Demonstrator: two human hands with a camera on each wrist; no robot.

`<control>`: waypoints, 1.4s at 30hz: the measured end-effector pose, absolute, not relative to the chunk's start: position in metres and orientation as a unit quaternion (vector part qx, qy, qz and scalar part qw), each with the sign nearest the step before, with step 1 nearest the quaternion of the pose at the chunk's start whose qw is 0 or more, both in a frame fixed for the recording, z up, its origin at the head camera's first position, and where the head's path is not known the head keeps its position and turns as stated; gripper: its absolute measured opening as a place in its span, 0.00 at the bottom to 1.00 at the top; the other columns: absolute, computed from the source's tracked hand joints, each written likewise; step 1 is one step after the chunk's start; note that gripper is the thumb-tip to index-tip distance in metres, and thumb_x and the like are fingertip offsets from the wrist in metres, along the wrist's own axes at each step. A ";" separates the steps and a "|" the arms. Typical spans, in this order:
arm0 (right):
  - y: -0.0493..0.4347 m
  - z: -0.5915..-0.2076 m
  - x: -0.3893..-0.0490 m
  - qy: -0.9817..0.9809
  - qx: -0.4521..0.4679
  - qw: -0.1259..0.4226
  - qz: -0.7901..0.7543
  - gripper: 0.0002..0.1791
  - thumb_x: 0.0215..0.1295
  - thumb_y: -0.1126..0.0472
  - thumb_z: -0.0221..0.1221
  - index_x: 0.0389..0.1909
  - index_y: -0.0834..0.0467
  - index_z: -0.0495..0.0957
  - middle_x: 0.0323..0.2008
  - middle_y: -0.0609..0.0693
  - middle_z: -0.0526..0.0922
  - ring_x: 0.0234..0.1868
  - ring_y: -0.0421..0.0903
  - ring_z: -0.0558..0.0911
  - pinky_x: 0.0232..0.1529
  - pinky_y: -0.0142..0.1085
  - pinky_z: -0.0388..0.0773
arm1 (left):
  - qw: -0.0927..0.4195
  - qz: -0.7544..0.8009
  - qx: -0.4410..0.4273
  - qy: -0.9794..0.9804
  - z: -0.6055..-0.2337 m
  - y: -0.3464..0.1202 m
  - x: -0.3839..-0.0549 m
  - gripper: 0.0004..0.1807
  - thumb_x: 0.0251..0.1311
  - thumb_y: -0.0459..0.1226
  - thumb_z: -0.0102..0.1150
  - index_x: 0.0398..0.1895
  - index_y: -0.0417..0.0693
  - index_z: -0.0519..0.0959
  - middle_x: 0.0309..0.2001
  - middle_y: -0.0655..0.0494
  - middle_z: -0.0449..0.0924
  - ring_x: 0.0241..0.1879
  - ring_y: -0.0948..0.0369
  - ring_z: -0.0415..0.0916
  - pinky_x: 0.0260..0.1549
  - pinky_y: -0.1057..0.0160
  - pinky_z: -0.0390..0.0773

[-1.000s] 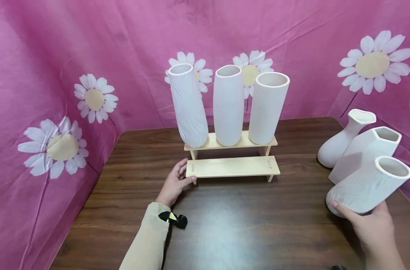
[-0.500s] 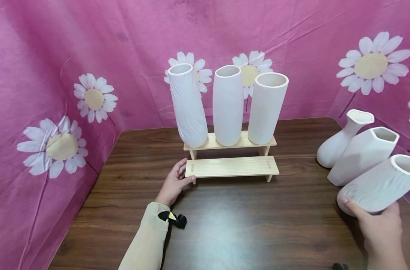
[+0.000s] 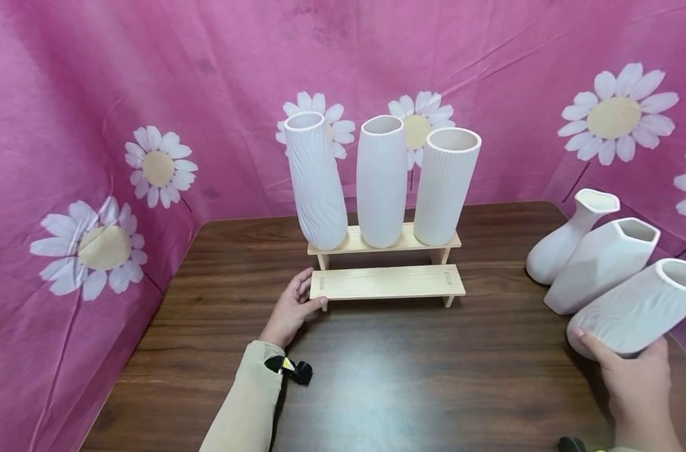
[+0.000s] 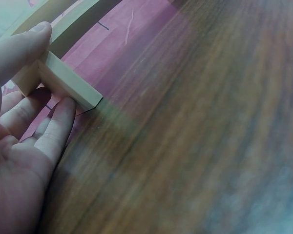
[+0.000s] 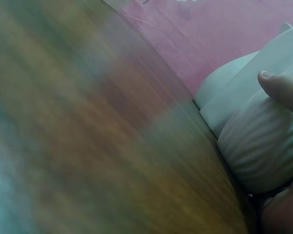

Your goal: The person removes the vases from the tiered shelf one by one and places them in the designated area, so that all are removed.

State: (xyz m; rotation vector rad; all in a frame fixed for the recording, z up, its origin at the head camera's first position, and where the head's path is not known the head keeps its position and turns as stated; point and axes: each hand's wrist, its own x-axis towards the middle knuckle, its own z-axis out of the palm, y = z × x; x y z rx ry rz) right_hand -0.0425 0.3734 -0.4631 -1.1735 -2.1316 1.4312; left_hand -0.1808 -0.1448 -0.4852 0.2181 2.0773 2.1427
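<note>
My left hand [image 3: 289, 311] grips the left end of a two-step wooden stand [image 3: 388, 282]. In the left wrist view, the thumb lies against the step's edge and fingers touch the stand's leg [image 4: 71, 85]. My right hand [image 3: 639, 380] holds the lower part of a white ceramic vase [image 3: 637, 307] with a wavy relief, its thumb on the near side. In the right wrist view that vase's ribbed base [image 5: 259, 146] is close to the table; whether it touches is unclear. Beside it stand an angular white vase [image 3: 600, 267] and a narrow-necked white vase [image 3: 563, 242].
On the stand's upper step are a wavy-textured vase [image 3: 318, 188], a smooth vase [image 3: 382, 188] and a ribbed vase [image 3: 445, 188], side by side. The dark wood table [image 3: 377, 383] runs back to a pink cloth [image 3: 235, 94] printed with daisies.
My right hand has shifted the wavy-relief vase rightward, away from the angular vase. The left hand keeps its grip on the stand. The head view has tilted slightly.
</note>
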 end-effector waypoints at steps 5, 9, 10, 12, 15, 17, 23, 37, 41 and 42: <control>0.377 -0.464 -0.042 -0.753 -0.408 0.145 0.495 0.53 0.55 0.48 0.74 0.77 0.39 0.52 0.74 0.49 0.59 0.74 0.46 0.53 0.76 0.41 0.44 | 0.076 0.710 0.075 0.696 -0.487 -0.146 -0.182 0.45 0.59 0.25 0.67 0.77 0.38 0.54 0.71 0.39 0.66 0.65 0.48 0.69 0.50 0.70 0.76; 0.379 -0.464 -0.043 -0.751 -0.403 0.149 0.501 0.51 0.56 0.49 0.73 0.76 0.37 0.53 0.72 0.46 0.61 0.73 0.43 0.54 0.76 0.40 0.45 | 0.076 0.712 0.074 0.694 -0.487 -0.145 -0.182 0.45 0.59 0.25 0.67 0.77 0.39 0.54 0.71 0.40 0.66 0.65 0.49 0.69 0.50 0.69 0.76; 0.380 -0.464 -0.043 -0.751 -0.402 0.149 0.503 0.51 0.56 0.49 0.73 0.76 0.37 0.53 0.72 0.46 0.61 0.73 0.43 0.54 0.75 0.40 0.45 | 0.076 0.711 0.074 0.695 -0.487 -0.145 -0.182 0.45 0.59 0.25 0.67 0.77 0.39 0.54 0.71 0.40 0.66 0.65 0.49 0.69 0.50 0.69 0.76; 0.381 -0.464 -0.043 -0.751 -0.399 0.151 0.504 0.51 0.56 0.49 0.74 0.76 0.36 0.54 0.72 0.45 0.61 0.73 0.42 0.54 0.76 0.40 0.44 | 0.075 0.710 0.072 0.696 -0.487 -0.145 -0.182 0.45 0.59 0.25 0.67 0.77 0.39 0.54 0.71 0.41 0.66 0.64 0.49 0.70 0.50 0.70 0.76; 0.381 -0.464 -0.045 -0.753 -0.396 0.156 0.502 0.51 0.56 0.49 0.73 0.76 0.37 0.54 0.72 0.47 0.61 0.73 0.42 0.54 0.75 0.39 0.45 | 0.074 0.708 0.068 0.699 -0.486 -0.145 -0.181 0.45 0.59 0.25 0.67 0.78 0.40 0.54 0.71 0.41 0.66 0.64 0.49 0.70 0.50 0.70 0.76; 0.382 -0.463 -0.045 -0.754 -0.394 0.158 0.502 0.50 0.56 0.49 0.73 0.75 0.37 0.54 0.72 0.47 0.61 0.73 0.42 0.55 0.75 0.38 0.45 | 0.074 0.709 0.068 0.698 -0.486 -0.145 -0.182 0.45 0.59 0.25 0.67 0.77 0.40 0.54 0.71 0.41 0.67 0.64 0.49 0.70 0.50 0.69 0.76; 0.381 -0.463 -0.045 -0.753 -0.396 0.157 0.501 0.51 0.57 0.49 0.73 0.76 0.37 0.53 0.72 0.48 0.60 0.73 0.43 0.54 0.75 0.39 0.45 | 0.076 0.708 0.071 0.698 -0.488 -0.146 -0.182 0.45 0.60 0.26 0.67 0.77 0.39 0.54 0.71 0.40 0.66 0.64 0.49 0.70 0.50 0.69 0.77; 0.382 -0.466 -0.045 -0.755 -0.398 0.152 0.499 0.53 0.55 0.49 0.73 0.77 0.40 0.52 0.74 0.49 0.59 0.74 0.45 0.54 0.76 0.41 0.44 | 0.075 0.709 0.071 0.698 -0.488 -0.146 -0.182 0.45 0.59 0.25 0.67 0.77 0.39 0.54 0.71 0.40 0.67 0.64 0.49 0.70 0.50 0.69 0.77; 0.381 -0.466 -0.046 -0.752 -0.400 0.155 0.500 0.53 0.56 0.49 0.73 0.77 0.40 0.51 0.74 0.49 0.59 0.74 0.45 0.54 0.76 0.40 0.45 | 0.073 0.709 0.072 0.697 -0.488 -0.145 -0.182 0.45 0.59 0.25 0.66 0.77 0.39 0.54 0.71 0.40 0.67 0.64 0.50 0.71 0.49 0.69 0.77; 0.381 -0.466 -0.046 -0.752 -0.402 0.155 0.498 0.53 0.56 0.49 0.73 0.78 0.40 0.51 0.74 0.50 0.58 0.74 0.45 0.54 0.76 0.40 0.45 | 0.073 0.710 0.073 0.697 -0.488 -0.145 -0.182 0.45 0.59 0.25 0.66 0.77 0.39 0.54 0.71 0.40 0.67 0.64 0.50 0.71 0.49 0.69 0.77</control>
